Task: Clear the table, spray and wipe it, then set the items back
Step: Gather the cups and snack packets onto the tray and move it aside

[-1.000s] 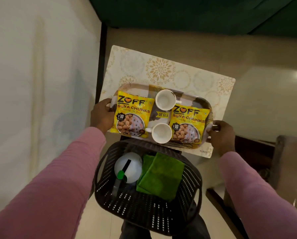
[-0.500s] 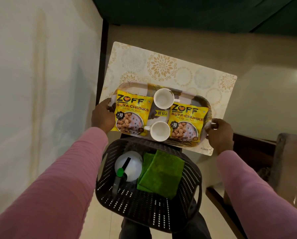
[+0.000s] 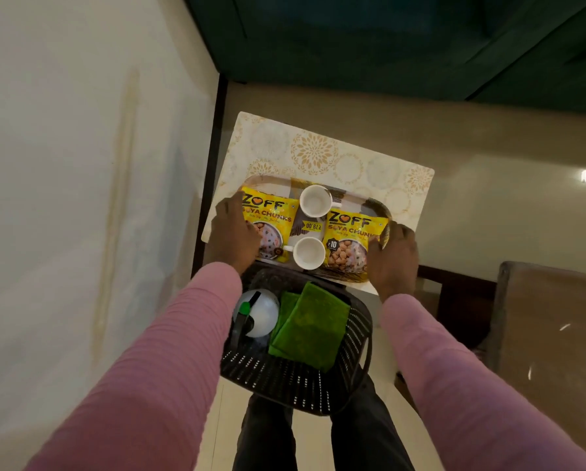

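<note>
As seen from the head camera looking steeply down, a patterned tray [image 3: 270, 180] lies over the near half of a small table [image 3: 318, 149] whose pale top bears gold floral medallions; whether the tray rests on that top or is raised off it cannot be told.

The left hand [image 3: 232, 237] grips the tray's left end, with its thumb side lying over the edge of the left soya chunks packet [image 3: 273, 214]. The right hand [image 3: 392, 258] grips the right end, thumb laid on the right soya chunks packet [image 3: 351, 241] and fingers curled round the rim. The fingertips of both hands are hidden under the tray.

Between the two yellow packets stand two white cups, mouths up: the far cup [image 3: 315, 201] near the tray's back rim and the near cup [image 3: 308, 253] near its front rim. A third packet [image 3: 310, 226], mostly covered, shows between the cups.

Just in front of the table, below the forearms in pink sleeves [image 3: 169, 351], sits a black perforated basket [image 3: 285, 379]. It holds a white spray bottle [image 3: 262, 317] with a green and black trigger head on the left, and a folded green cloth [image 3: 313, 329] on the right, the two touching.

A pale wall [image 3: 64, 198] runs along the left, and dark green upholstery [image 3: 369, 39] lies beyond the table.
</note>
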Tool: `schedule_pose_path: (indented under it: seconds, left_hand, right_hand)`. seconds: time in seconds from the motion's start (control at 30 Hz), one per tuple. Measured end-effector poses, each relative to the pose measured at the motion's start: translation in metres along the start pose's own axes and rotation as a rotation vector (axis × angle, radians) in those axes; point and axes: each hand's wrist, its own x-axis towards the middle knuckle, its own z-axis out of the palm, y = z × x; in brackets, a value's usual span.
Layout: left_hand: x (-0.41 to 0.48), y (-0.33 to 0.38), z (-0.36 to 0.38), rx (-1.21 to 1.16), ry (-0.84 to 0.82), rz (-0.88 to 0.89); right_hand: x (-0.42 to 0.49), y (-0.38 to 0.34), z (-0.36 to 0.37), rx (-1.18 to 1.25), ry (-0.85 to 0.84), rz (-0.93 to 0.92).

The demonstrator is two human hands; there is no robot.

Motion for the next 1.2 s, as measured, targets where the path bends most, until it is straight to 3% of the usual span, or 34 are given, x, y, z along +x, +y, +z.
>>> schedule_pose_path:
  seconds: [0.3,0.63,0.8,0.97,1.2]
  left_hand:
    - [-0.093,0.04,-0.014,0.183,-0.04,0.155]
    - [-0.185,0.07,-0.019,0.246,-0.111,0.101]
    - [-0.216,0.075,-0.02,0.267,-0.138,0.097]
    - [-0.241,0.057,-0.024,0.281,-0.14,0.123]
    - [-0.259,-0.01,-0.01,0.261,-0.099,0.041]
  right_hand:
    - [-0.066,-0.022,-0.046,-0.091,-0.116,-0.133]
    - [-0.117,-0.013,-0.101,-0.224,-0.207,-0.305]
    - [-0.132,-0.002,-0.122,-0.241,-0.16,-0.343]
    - [-0.157,0.008,-0.122,-0.217,-0.108,-0.364]
    - [-0.193,0.02,-0.078,-0.3,-0.19,-0.499]
